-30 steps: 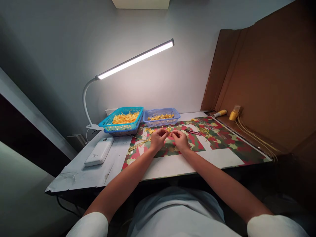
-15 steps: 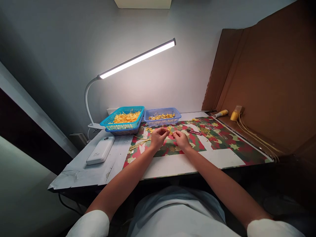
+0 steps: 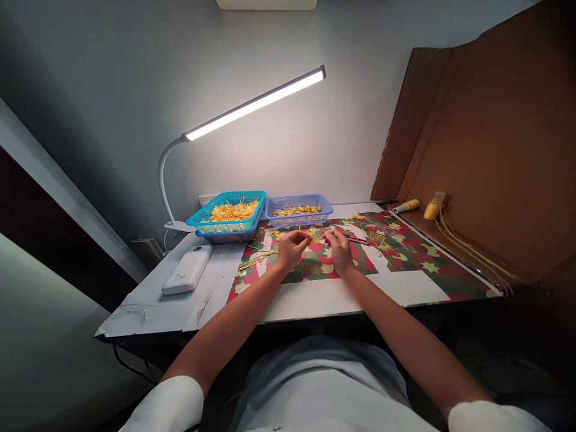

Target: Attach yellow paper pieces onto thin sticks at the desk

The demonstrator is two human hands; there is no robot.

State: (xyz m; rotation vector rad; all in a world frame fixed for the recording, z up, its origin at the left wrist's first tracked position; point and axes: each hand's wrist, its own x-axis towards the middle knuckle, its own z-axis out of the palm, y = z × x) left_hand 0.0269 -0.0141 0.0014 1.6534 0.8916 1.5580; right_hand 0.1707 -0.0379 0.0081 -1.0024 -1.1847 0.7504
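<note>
My left hand [image 3: 292, 248] is over the camouflage-patterned cover [image 3: 315, 271], thumb and fingers pinched on a small yellow ribbon-like piece [image 3: 311, 232]. Facing it, my right hand [image 3: 341, 251] is closed in a pinch a short way to the right; what its fingertips hold is too small to make out. Just beyond the right hand lies a dark red, slim tool [image 3: 359, 240], partly covered by that hand. Thin gold cords [image 3: 258, 259] lie left of my left hand. Loose yellow scraps [image 3: 273, 233] rest behind it.
A turquoise basket [image 3: 196, 223] of yellow strips sits stacked on a blue one. Beside it stands a periwinkle basket [image 3: 288, 221] with gold pieces. A white power bank [image 3: 188, 270], a lit lamp [image 3: 256, 108], gold bits [image 3: 380, 241], a glue-like tube [image 3: 406, 206] and cardboard [image 3: 477, 150] surround the work area.
My right hand has drawn away to the right, widening the gap between the hands. The left hand keeps its pinch on the yellow piece. The whole view has shifted slightly.
</note>
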